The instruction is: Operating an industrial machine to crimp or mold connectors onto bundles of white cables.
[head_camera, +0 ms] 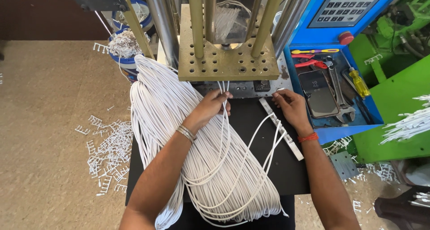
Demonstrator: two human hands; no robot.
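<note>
Two hands work at the front of a moulding press. The left hand (214,105), with a metal bracelet on its wrist, is closed in a pinch on a few thin white cords (222,87) that run straight up into the machine under a dull brass-coloured plate (228,62) drilled with rows of round holes. The right hand (292,108), wearing a red thread band, lies flat and open with its fingertips on the edge of the black bench (251,118), gripping nothing; a narrow white strip (282,130) lies just beside it. A thick bundle of smooth, round white cord (179,136) drapes in long loops across the bench and over its near edge. Right of the hands, a blue tray (331,88) holds a dark phone, a steel wrench and a yellow-handled screwdriver. Small white plastic scraps (107,154) litter the tan floor.
</note>
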